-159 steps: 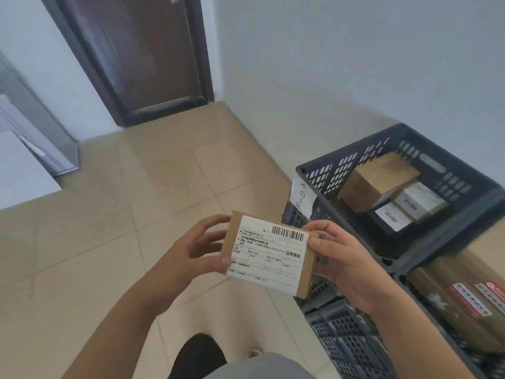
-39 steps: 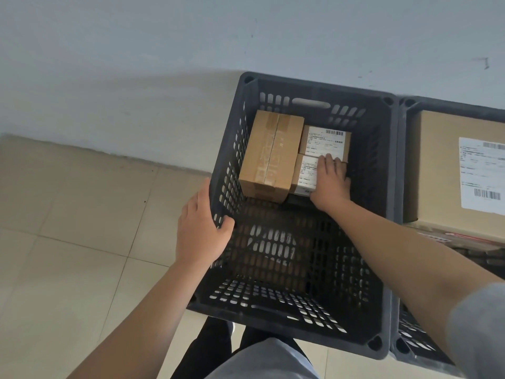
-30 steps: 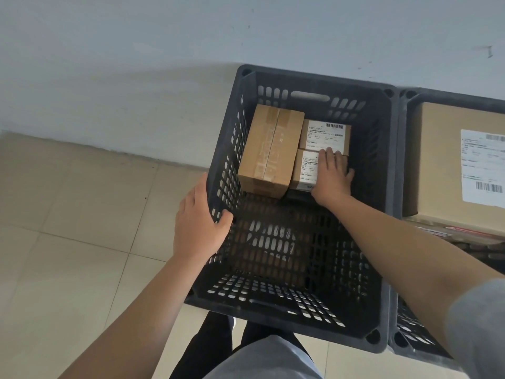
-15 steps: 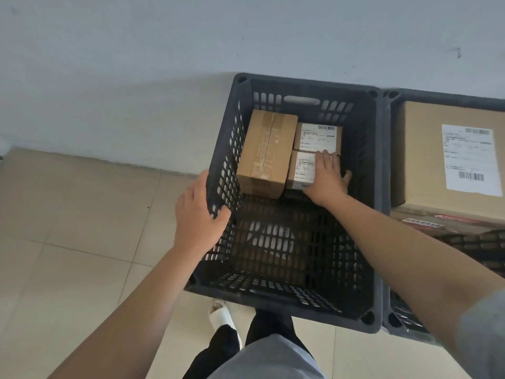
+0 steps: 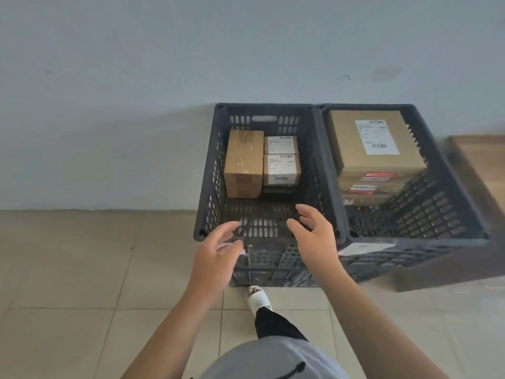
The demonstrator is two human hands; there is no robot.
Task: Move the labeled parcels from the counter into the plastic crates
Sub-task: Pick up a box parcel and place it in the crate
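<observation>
A: Where's the parcel now?

B: The small labeled parcel lies in the left crate, label up, at the far end. It touches a second labeled parcel behind it and a taller taped box on its left. The near half of that crate's floor is bare.

A: And the hands?

B: Both have let go. Half a second ago the right hand lay flat on that parcel and the left hand held the crate's near left rim. Now both are pulled back toward the body, hovering over the crate's near edge, each grip wide with relaxed fingers, holding nothing.

A: So that one is delivered?

B: I'd judge so: it sits square against its neighbours and nothing touches it. The next step would be going back to the table for another, though no table shows here.

A: Anything else different?

B: The view has backed away. The whole right crate now shows, with a large labeled box on top of a stack of what look like flatter parcels; their red labels are too blurred to read. A white slipper stands on the tiled floor just before the crates, and a wooden board lies to the far right.
</observation>
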